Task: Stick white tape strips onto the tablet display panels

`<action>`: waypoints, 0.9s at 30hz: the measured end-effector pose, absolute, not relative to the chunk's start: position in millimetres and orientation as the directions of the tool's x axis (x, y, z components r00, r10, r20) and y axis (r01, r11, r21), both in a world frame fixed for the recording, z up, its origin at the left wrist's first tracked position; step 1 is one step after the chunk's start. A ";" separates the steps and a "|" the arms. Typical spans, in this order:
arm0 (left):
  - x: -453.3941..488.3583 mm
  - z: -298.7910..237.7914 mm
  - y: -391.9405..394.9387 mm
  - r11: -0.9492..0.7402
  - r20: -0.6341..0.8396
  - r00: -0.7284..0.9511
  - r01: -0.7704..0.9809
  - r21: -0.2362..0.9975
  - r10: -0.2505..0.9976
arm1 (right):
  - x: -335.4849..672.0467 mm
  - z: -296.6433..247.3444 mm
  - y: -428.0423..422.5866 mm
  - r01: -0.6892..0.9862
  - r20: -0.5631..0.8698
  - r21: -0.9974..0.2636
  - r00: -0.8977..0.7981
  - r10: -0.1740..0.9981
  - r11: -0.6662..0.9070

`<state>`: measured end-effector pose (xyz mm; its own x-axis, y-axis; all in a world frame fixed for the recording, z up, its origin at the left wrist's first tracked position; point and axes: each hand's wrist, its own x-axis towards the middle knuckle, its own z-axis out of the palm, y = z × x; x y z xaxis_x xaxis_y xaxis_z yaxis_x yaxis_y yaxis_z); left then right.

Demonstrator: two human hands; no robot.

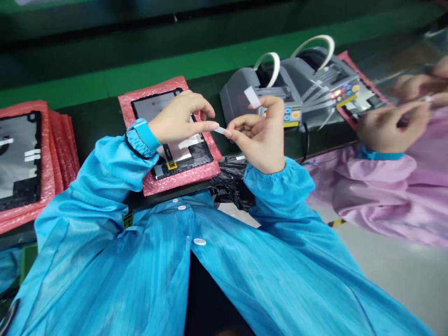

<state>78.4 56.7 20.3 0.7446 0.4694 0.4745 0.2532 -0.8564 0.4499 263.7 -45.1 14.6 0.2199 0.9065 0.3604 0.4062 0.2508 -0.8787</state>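
A short white tape strip (220, 130) stretches between my two hands. Its left end meets the thumb tip of my left hand (182, 116), whose fingers curl above. My right hand (261, 135) pinches the other end between thumb and finger. A second white tape piece (252, 97) clings to a raised finger of the right hand. Below my left hand lies a flat tablet-like panel (196, 156) with a black border and grey back, on pink bubble wrap (178, 182). The left hand and forearm hide part of it.
Two grey tape dispensers (238, 91) with white tape loops stand at back right. Stacked pink bubble-wrap sheets (61, 149) carry another panel (21, 158) at left. At right, a co-worker's hands (392, 123) in pink sleeves work near another panel (364, 95). A black plastic bag (233, 179) hangs at the table edge.
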 end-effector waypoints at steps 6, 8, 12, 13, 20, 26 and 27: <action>66.8 2.0 63.2 -0.785 0.434 0.683 0.350 0.511 0.587 | 245.5 22.8 -15.2 0.377 0.258 -0.904 0.108 0.960 0.200; 64.3 -3.7 66.2 -0.755 0.431 0.649 0.370 0.542 0.627 | 247.1 20.1 -9.7 0.352 0.274 -0.912 0.132 0.953 0.213; 65.7 -8.8 69.9 -0.725 0.424 0.622 0.374 0.578 0.658 | 246.4 16.7 -2.9 0.315 0.243 -0.929 0.132 0.961 0.192; 66.5 -9.6 70.6 -0.718 0.417 0.620 0.377 0.584 0.665 | 245.4 16.1 -1.5 0.311 0.231 -0.933 0.136 0.963 0.180; 72.0 -29.7 80.6 -0.707 0.421 0.583 0.447 0.548 0.695 | 246.8 7.7 16.5 0.339 0.173 -0.932 0.113 0.978 0.125; 84.8 -47.8 92.0 -0.687 0.411 0.551 0.556 0.467 0.726 | 253.7 -3.7 39.1 0.478 0.114 -0.876 0.091 0.989 0.057; 86.8 -47.4 92.2 -0.692 0.415 0.554 0.549 0.469 0.721 | 253.9 -5.1 41.3 0.490 0.102 -0.871 0.097 0.990 0.042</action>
